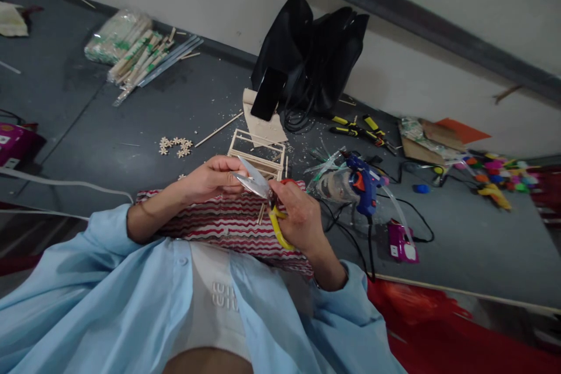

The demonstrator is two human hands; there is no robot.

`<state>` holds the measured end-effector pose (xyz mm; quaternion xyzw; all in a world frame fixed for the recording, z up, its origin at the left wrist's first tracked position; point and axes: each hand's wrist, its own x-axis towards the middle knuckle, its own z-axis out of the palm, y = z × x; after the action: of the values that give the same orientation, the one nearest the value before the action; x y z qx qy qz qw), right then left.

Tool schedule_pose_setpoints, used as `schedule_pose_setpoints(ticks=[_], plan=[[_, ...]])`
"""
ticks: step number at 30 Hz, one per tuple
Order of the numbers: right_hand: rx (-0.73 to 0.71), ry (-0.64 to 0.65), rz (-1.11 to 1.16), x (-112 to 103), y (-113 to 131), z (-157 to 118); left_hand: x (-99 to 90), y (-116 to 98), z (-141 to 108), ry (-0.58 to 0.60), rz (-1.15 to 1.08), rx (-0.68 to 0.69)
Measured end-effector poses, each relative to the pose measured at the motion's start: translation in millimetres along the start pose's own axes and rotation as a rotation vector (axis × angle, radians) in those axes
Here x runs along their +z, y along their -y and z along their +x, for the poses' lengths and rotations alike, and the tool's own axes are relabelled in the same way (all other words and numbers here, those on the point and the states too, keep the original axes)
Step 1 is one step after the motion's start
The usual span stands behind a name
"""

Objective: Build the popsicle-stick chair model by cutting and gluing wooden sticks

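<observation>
My right hand [300,213] grips a pair of scissors [256,182] by its yellow and red handles, the blades parted and pointing left. Close to the blade tips, my left hand [217,176] is closed, thumb against fingers; whatever it pinches is too small or hidden to make out. Beneath both hands lies a striped red and white cloth [210,219]. Just beyond the scissors stands a small frame of thin wooden sticks [256,149]. Several little wooden flower shapes [175,145] lie to the left, and a loose wooden stick [219,128] rests near them.
A black bag [284,47] with a phone [269,93] against it stands at the back. Rightward are a blue glue gun [364,184], pliers [359,130], a purple box [402,242] and coloured pompoms [499,169]. Bundled sticks [135,64] lie at far left. Cords cross the table.
</observation>
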<state>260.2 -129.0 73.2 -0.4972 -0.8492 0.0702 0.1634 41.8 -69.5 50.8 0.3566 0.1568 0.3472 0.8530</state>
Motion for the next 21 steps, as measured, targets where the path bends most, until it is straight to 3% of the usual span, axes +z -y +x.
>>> schedule_pose_setpoints(ticks=[10,15,17,21], plan=[[0.012,0.001,-0.009,8.1,-2.6,-1.7,-5.2,4.9,0.4,-0.015,-0.108,0.004],[0.049,-0.039,0.016,12.0,-6.7,-4.8,-2.5,1.8,0.7,-0.040,-0.029,-0.014],[0.136,-0.111,0.049,11.4,-11.1,-5.3,-0.7,1.2,0.7,-0.050,-0.007,-0.009],[0.441,-0.243,0.005,12.1,-27.0,-7.1,1.0,5.0,-0.5,-0.061,-0.063,0.024]])
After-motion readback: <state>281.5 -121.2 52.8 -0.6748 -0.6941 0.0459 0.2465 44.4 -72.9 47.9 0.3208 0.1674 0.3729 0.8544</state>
